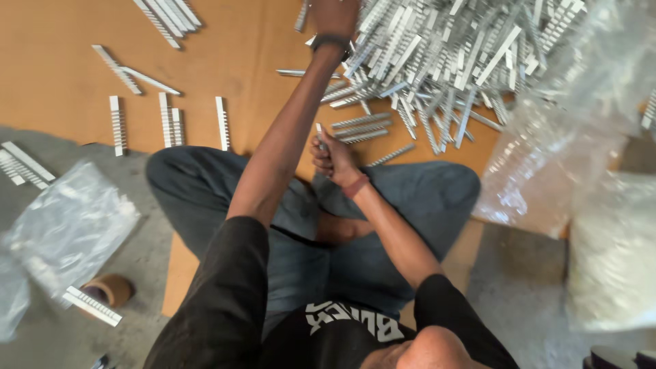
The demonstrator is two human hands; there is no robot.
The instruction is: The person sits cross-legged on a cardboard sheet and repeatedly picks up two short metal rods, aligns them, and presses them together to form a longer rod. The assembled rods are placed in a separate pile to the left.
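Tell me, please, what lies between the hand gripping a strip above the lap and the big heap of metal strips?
In the head view, a few loose metal strips lie on the brown board between the right hand and the heap.

- One view only: your head camera looks steeply down, close over your own lap (321, 232).
- It faces forward onto the cardboard sheet (61, 75).

Left hand (335, 14) cut off at top edge

Silver-grey toothed metal strips (444, 61) being shown on tan-orange cardboard (61, 82), blue-grey jeans (410, 198) and a black, white-printed T-shirt (342, 328) being worn, clear plastic bags (68, 225) being seen on grey floor (137, 266).
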